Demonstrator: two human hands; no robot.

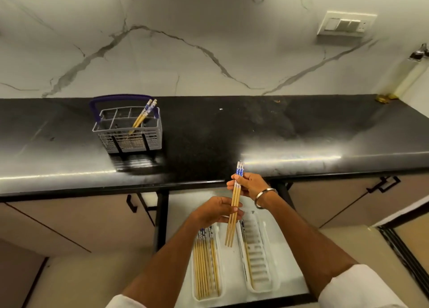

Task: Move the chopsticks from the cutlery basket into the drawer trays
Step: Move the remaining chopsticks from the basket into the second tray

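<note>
Both hands hold a small bundle of tan wooden chopsticks with blue-and-white patterned tops [234, 205]: right hand [249, 186] near the tops, left hand [217, 211] lower. Below the fingers [234, 209] lie two white plastic drawer trays [263, 238]. Far left of them, a grey cutlery basket with a purple handle [128, 131] stands on the black worktop [278, 131].
</note>
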